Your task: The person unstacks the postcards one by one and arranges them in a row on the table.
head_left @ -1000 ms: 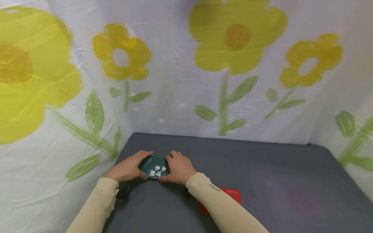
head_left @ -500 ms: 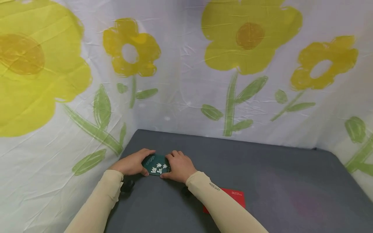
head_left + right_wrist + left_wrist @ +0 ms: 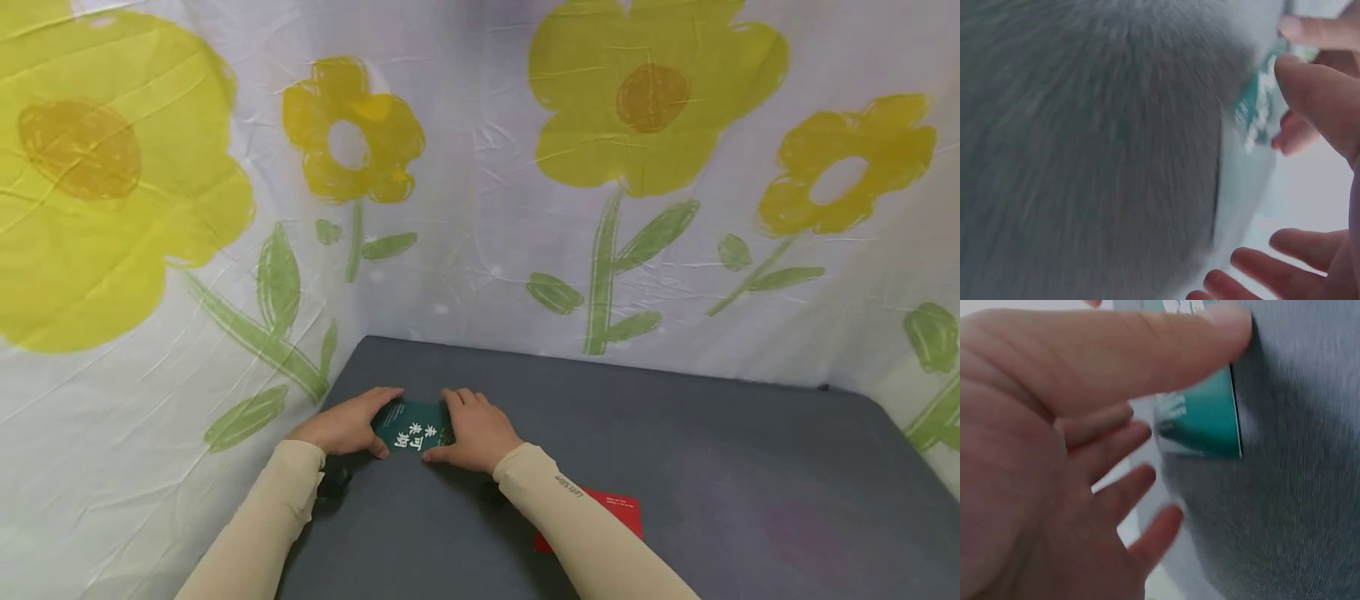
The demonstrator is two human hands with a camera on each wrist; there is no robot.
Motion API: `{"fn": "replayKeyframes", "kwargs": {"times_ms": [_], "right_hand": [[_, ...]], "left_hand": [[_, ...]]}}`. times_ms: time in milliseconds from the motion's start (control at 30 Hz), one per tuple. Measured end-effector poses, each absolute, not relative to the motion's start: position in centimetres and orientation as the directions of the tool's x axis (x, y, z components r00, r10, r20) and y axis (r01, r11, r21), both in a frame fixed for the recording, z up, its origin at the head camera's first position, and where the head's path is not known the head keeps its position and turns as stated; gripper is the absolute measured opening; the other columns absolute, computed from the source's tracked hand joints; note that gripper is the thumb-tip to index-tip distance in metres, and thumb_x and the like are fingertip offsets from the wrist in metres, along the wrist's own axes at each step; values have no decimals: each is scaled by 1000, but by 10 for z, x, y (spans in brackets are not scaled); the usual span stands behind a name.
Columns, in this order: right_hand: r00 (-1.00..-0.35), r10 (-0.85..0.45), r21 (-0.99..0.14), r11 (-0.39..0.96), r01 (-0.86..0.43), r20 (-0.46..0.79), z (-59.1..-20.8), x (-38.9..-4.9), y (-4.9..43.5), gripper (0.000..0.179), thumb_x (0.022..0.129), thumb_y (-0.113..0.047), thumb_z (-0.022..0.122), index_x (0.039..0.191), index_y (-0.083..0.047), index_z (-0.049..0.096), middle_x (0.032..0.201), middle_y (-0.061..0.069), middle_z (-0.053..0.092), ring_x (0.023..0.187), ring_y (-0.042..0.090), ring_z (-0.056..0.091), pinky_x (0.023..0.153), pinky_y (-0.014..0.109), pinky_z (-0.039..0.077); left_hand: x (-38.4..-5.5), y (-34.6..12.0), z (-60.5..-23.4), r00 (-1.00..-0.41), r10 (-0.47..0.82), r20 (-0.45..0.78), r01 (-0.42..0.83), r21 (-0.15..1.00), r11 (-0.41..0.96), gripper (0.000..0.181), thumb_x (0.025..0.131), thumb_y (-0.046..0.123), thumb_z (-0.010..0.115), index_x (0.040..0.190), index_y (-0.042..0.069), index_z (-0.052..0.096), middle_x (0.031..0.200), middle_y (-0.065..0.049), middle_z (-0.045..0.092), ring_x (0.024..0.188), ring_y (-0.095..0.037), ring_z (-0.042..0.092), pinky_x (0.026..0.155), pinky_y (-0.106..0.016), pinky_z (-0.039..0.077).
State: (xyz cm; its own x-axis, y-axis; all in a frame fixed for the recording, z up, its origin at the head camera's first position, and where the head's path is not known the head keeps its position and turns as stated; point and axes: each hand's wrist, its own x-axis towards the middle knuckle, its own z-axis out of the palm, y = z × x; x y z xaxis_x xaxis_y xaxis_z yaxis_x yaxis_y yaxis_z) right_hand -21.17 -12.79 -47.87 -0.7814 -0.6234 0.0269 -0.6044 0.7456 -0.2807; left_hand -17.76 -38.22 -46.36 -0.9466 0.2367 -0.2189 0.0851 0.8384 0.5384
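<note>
A dark green card (image 3: 412, 429) with white characters lies on the grey table, between my two hands. My left hand (image 3: 347, 425) stands at its left edge, fingers loose and spread. In the left wrist view the thumb crosses over the card (image 3: 1207, 422), while the other fingertips stand off its edge. At the card's right side is my right hand (image 3: 477, 433), its fingers relaxed and extended. The right wrist view shows those fingers apart from the card (image 3: 1252, 112), which looks blurred there.
A red card (image 3: 624, 512) lies on the table (image 3: 712, 467), partly covered by my right forearm. White cloth (image 3: 450, 275) printed with yellow flowers hangs behind the table and along its left side. A small black device (image 3: 334, 483) sits at my left wrist.
My right hand has eased off to the right from the green card, and the left hand's hold has loosened. The head view has shifted slightly.
</note>
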Motion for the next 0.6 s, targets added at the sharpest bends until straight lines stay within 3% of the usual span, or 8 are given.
{"fn": "replayKeyframes", "kwargs": {"times_ms": [233, 400, 600], "right_hand": [[-819, -574, -360, 763, -537, 8, -468, -200, -57, 97, 89, -62, 83, 163, -10, 47, 163, 14, 52, 147, 36, 53, 117, 57, 50], [-844, -536, -365, 786, -499, -1, -470, -180, 4, 95, 88, -62, 84, 159, -9, 51, 160, 14, 54, 145, 37, 56, 117, 58, 50], [-878, -476, -396, 796, -457, 57, -473, -146, 77, 92, 83, -58, 89, 153, -8, 58, 153, 10, 61, 140, 34, 60, 113, 59, 54]], "left_hand": [[-163, -335, -458, -962, 234, -142, 150, 438, 886, 107, 80, 16, 94, 168, 3, 34, 175, -21, 34, 164, -48, 27, 122, -80, 27], [-152, -269, -451, -931, 339, -132, 235, 494, 837, 102, 87, 27, 91, 169, 8, 34, 176, -14, 35, 165, -40, 29, 127, -75, 26], [-144, -181, -452, -838, 517, -175, 374, 505, 778, 101, 84, 39, 91, 168, 14, 39, 172, -5, 44, 160, -29, 40, 128, -66, 34]]}}
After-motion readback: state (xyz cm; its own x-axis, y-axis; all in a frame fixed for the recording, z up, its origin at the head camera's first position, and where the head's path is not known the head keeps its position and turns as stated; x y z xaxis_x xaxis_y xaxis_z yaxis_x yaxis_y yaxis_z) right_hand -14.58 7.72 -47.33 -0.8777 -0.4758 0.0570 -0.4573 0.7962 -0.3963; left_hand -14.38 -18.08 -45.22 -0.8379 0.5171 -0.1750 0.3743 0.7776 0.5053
